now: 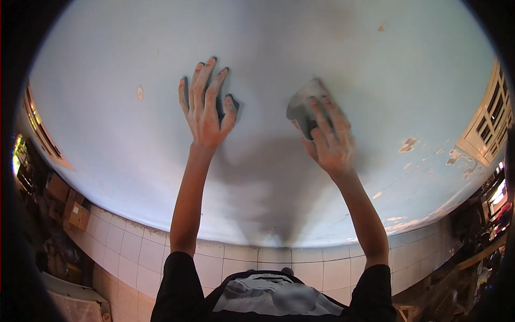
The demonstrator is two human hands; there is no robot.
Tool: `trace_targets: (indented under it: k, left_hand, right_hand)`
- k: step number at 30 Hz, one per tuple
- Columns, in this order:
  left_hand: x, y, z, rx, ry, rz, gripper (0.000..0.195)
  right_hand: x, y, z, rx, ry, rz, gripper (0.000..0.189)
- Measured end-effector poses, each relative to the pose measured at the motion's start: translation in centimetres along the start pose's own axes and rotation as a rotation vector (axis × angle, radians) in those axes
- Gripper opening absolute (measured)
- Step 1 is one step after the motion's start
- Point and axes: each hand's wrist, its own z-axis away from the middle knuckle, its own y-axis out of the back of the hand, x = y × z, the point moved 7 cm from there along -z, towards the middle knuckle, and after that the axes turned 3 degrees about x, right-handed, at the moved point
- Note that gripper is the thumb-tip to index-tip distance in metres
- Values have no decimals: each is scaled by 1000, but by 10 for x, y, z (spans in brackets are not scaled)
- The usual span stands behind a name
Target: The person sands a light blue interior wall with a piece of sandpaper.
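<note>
In front of me stands a pale blue painted wall (257, 52) with my shadow across its middle. The fingers of my left hand (207, 110) are spread, the tips at the wall surface, and nothing is held. Pale dust coats the fingers. On the right, my right hand (332, 139) presses a grey sheet of sandpaper (307, 94) against the wall. Its upper left part sticks out past my fingers and curls slightly; the rest is hidden under the hand. This hand looks slightly blurred.
Peeled paint (409, 145) marks the wall's lower right. A cream louvred frame (487, 116) is at the right edge, another window frame (42, 129) at the left. White floor tiles (241, 253) run along the wall's foot. Cardboard boxes (78, 215) stand left; wooden clutter (462, 277) lies lower right.
</note>
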Motion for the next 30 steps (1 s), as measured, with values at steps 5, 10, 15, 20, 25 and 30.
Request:
trace_targets:
  k: [5, 10, 15, 20, 25, 30]
  left_hand:
    - [-3, -4, 2, -2, 14, 10, 39]
    - [-3, -2, 3, 2, 14, 1, 39]
    - [-3, -4, 2, 7, 9, -1, 39]
    - [-2, -3, 3, 4, 9, -23, 42]
    - [-2, -6, 3, -3, 28, -30, 48]
    - [0, -7, 2, -41, 35, -82, 51]
  right_hand:
    - [-4, -15, -5, -50, 86, -40, 20]
    - [18, -21, -5, 23, -221, -194, 24]
    - [-9, -38, 1, -118, 102, 10, 38]
    - [12, -25, -7, -11, -293, -98, 42]
    - [4, -38, 8, -196, -103, -63, 47]
    - [10, -30, 8, 3, -342, -94, 46]
